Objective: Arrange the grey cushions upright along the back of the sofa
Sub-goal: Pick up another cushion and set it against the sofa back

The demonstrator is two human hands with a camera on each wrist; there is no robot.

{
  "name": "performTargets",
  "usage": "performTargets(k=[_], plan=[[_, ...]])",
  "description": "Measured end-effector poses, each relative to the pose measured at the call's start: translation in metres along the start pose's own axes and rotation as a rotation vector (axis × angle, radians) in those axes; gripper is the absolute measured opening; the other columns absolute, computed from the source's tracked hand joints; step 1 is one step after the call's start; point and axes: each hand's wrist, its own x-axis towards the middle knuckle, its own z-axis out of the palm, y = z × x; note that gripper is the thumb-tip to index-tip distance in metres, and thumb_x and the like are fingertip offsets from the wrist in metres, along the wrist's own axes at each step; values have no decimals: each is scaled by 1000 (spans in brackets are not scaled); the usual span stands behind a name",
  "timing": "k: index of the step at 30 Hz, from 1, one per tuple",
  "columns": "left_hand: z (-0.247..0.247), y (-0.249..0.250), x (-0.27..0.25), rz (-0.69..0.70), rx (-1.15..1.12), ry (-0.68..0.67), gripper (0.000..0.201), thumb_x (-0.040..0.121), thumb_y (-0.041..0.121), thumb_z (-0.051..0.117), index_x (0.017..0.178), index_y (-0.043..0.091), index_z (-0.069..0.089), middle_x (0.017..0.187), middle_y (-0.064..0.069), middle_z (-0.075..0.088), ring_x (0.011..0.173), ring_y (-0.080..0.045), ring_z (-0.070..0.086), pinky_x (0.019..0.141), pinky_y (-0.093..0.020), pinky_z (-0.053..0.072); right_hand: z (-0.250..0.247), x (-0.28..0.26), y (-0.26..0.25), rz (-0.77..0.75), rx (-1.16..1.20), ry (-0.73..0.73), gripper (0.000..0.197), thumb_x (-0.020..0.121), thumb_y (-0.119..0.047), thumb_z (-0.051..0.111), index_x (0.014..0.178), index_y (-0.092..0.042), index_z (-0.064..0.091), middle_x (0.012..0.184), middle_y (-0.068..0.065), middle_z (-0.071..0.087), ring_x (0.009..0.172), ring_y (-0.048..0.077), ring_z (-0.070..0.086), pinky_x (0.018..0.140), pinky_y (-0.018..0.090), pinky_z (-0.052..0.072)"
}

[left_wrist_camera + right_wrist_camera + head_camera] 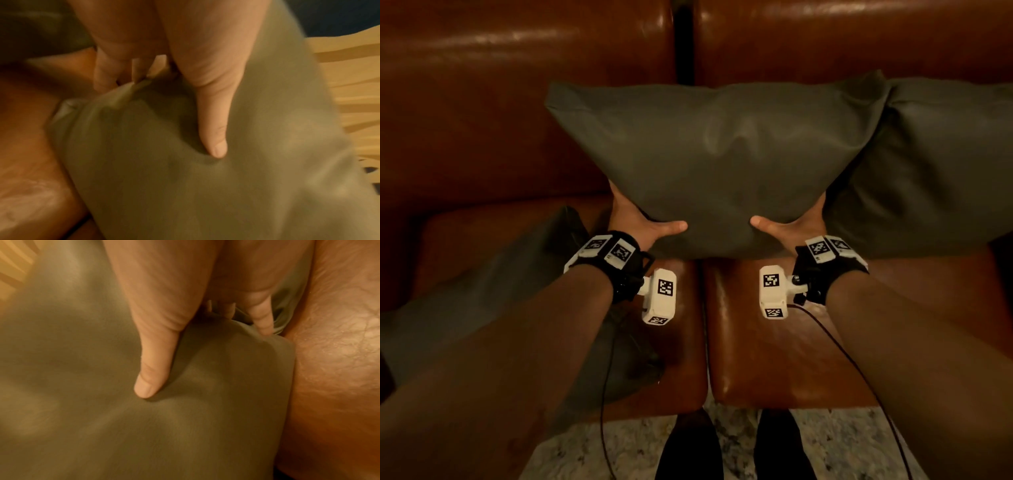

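Observation:
A grey cushion (715, 154) is held up in front of the brown leather sofa back (517, 85), over the gap between the two seats. My left hand (640, 222) grips its lower left corner, thumb on the front face (216, 142) and fingers behind. My right hand (787, 226) grips the lower right corner the same way, thumb pressed into the fabric (150, 386). A second grey cushion (928, 171) leans upright against the sofa back on the right, touching the held one. A third grey cushion (493, 291) lies flat on the left seat under my left forearm.
The sofa seats (774, 342) run below the held cushion, with a dark gap (683, 41) between the back sections. Speckled floor (729, 442) and my dark shoes (688, 445) are at the bottom. A thin cable (859, 370) trails from the right wrist.

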Motion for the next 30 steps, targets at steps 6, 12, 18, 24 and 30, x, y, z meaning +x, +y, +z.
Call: performTargets(k=[6, 12, 18, 24, 30], plan=[[-32, 13, -19, -39, 81, -11, 108, 72, 24, 87, 157, 22, 20, 153, -1, 45, 140, -22, 44, 115, -36, 36, 1, -36, -6, 150, -17, -11, 110, 90, -32, 88, 177, -10, 25, 176, 10, 44, 162, 31, 45, 134, 39, 36], [-67, 10, -49, -140, 161, -158, 67, 84, 27, 78, 142, 12, 49, 133, -12, 65, 114, -26, 65, 98, -43, 53, 9, -94, 8, 240, -22, -80, 68, 102, -31, 76, 161, -4, 57, 147, 22, 70, 111, 36, 72, 112, 51, 60], [-115, -24, -93, -182, 269, -96, 27, 83, 27, 78, 106, 20, 65, 112, -21, 72, 104, -30, 70, 99, -42, 53, 33, -155, 41, 345, 38, -275, 58, 107, -23, 69, 159, 1, 56, 143, 23, 72, 114, 30, 72, 106, 46, 59], [-159, -83, -161, -375, 397, -10, 45, 87, 37, 73, 123, 13, 64, 126, -6, 68, 117, -27, 62, 97, -30, 45, 62, -198, 53, 338, -12, -427, 48, 107, -25, 69, 149, -3, 67, 139, 17, 73, 113, 28, 71, 102, 41, 59], [-214, -148, -214, -632, 224, 211, 78, 77, 51, 78, 139, 13, 51, 139, -11, 58, 106, -28, 61, 90, -33, 45, 125, -229, 22, 228, -199, -507, 33, 100, -37, 76, 128, -19, 79, 121, 6, 80, 123, 34, 75, 116, 54, 57]])
